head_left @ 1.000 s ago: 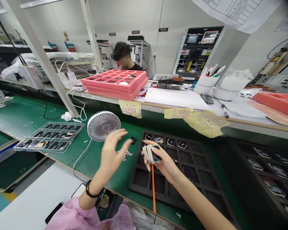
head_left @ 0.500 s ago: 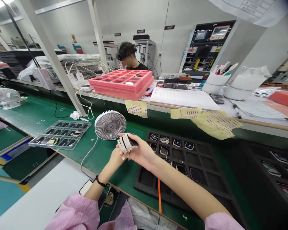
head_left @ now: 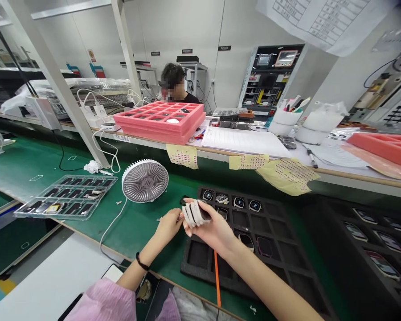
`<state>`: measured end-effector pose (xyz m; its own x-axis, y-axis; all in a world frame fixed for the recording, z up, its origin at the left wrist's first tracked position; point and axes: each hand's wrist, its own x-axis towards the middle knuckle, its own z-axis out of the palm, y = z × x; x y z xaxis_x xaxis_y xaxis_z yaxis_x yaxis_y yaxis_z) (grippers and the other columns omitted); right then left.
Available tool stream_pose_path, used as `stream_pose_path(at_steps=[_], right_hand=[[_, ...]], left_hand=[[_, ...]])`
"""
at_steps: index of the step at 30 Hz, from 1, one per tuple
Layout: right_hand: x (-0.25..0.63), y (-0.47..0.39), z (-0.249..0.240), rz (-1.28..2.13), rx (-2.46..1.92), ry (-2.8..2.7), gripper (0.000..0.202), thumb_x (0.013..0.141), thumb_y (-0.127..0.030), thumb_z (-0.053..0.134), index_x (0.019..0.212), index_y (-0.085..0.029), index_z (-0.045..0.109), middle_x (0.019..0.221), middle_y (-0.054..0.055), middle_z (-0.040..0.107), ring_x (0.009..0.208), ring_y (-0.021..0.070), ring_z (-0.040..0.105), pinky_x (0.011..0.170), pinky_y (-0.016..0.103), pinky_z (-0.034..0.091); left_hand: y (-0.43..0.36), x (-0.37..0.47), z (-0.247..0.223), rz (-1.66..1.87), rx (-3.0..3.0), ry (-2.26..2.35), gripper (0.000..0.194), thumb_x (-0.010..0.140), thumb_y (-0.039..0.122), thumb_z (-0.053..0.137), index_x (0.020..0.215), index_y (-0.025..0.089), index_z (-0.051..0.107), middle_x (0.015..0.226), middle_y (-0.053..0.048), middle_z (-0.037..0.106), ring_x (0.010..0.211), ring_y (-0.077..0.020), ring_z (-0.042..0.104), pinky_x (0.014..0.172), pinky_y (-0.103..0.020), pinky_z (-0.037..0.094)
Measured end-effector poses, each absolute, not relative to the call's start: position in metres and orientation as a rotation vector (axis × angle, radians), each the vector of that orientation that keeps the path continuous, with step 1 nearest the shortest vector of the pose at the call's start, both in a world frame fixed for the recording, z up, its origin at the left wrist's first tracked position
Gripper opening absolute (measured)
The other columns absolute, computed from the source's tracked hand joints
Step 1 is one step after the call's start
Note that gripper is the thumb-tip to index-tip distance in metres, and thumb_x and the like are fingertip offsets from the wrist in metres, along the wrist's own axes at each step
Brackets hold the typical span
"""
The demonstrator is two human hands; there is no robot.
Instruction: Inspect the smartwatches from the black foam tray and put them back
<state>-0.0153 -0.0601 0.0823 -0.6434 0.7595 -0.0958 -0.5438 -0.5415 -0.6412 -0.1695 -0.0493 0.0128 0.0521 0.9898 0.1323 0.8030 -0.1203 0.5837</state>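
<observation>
In my right hand (head_left: pixel 217 232) is a stack of several pale smartwatch cases (head_left: pixel 193 215), gripped on edge between thumb and fingers. My left hand (head_left: pixel 169 227) is beside the stack's left side, its fingers pinched together; what they hold, if anything, is too small or hidden to tell. A small dark object (head_left: pixel 183 200) shows just behind the stack. Under and beyond my right hand lies a black foam tray (head_left: pixel 260 223), with several watches in its pockets, among them a lit watch (head_left: pixel 255 205).
A round white fan (head_left: pixel 145 180) stands behind my left hand. To the left lies a clear tray of dark parts (head_left: pixel 83 183). An orange stick (head_left: pixel 217 278) leans at the foam tray's front edge. Another black tray (head_left: pixel 350 214) is at right. Across the shelf, a person (head_left: pixel 177 84) sits behind pink foam trays (head_left: pixel 160 129).
My view has turned slightly. Both hands have moved right, towards the foam tray, with the stack still in my right hand. My left hand has come out from under the stack to its left side.
</observation>
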Motion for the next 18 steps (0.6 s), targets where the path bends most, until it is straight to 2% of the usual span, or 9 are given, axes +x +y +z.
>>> stream_pose_path(at_steps=[4, 8, 12, 18], right_hand=[[0.009, -0.072, 0.065, 2.012, -0.538, -0.670, 0.033, 0.082, -0.039, 0.057, 0.106, -0.018, 0.059, 0.081, 0.007, 0.066, 0.064, 0.0182, 0.060, 0.055, 0.029, 0.044], [0.018, -0.082, 0.052, 1.808, -0.568, -0.677, 0.033, 0.084, -0.037, 0.057, 0.113, -0.021, 0.055, 0.090, 0.007, 0.067, 0.068, 0.0192, 0.062, 0.057, 0.031, 0.047], [0.020, -0.090, 0.041, 1.651, -0.606, -0.706, 0.035, 0.087, -0.038, 0.054, 0.120, -0.025, 0.049, 0.099, 0.006, 0.066, 0.076, 0.0200, 0.063, 0.063, 0.033, 0.050], [0.022, -0.098, 0.024, 1.441, -0.716, -0.864, 0.041, 0.086, -0.040, 0.057, 0.124, -0.029, 0.046, 0.117, 0.006, 0.060, 0.098, 0.0213, 0.060, 0.083, 0.036, 0.050]], left_hand=[[-0.066, -0.164, 0.032, 1.095, 1.690, 1.519, 0.023, 0.087, 0.035, 0.047, 0.088, 0.017, 0.061, 0.079, -0.004, 0.066, 0.068, -0.0155, 0.062, 0.058, -0.023, 0.048], [-0.083, -0.141, 0.048, 1.270, 1.435, 1.278, 0.029, 0.079, 0.039, 0.062, 0.097, 0.017, 0.065, 0.079, -0.004, 0.067, 0.068, -0.0154, 0.062, 0.061, -0.025, 0.050], [-0.088, -0.116, 0.045, 1.323, 1.253, 1.191, 0.021, 0.073, 0.035, 0.069, 0.081, 0.015, 0.068, 0.077, -0.005, 0.070, 0.070, -0.0161, 0.064, 0.066, -0.026, 0.051], [-0.083, -0.102, 0.040, 1.374, 1.170, 1.155, 0.024, 0.073, 0.037, 0.069, 0.068, 0.014, 0.067, 0.066, -0.002, 0.064, 0.055, -0.0102, 0.052, 0.048, -0.020, 0.039]])
